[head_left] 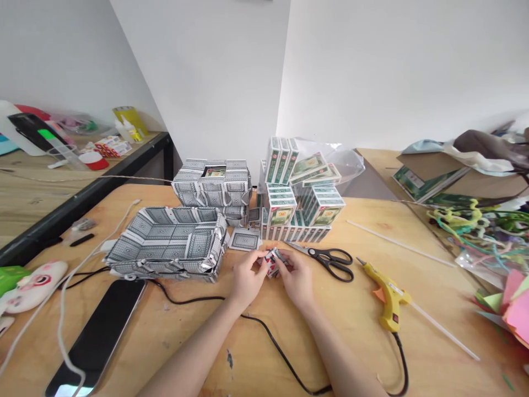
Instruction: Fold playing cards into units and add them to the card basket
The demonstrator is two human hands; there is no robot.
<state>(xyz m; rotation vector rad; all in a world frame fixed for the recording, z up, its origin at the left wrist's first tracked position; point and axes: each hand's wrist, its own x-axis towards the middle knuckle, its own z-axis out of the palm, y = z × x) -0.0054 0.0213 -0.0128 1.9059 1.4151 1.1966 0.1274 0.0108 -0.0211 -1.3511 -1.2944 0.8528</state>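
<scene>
forearms (198, 342) slant toward far edge of table (165, 339); left hand (249, 275), right hand (298, 274) close together; both pinching small card (271, 266) between fingertips

A red-and-white patterned card (271, 267) sits between both hands (249, 280) (298, 280), partly hidden.

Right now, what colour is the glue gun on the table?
The glue gun is yellow, its trigger orange; see the head view.

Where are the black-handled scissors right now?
In the head view, the scissors lie on the table just beyond and to the right of the right hand, between the stacked boxes and the yellow glue gun.
</scene>
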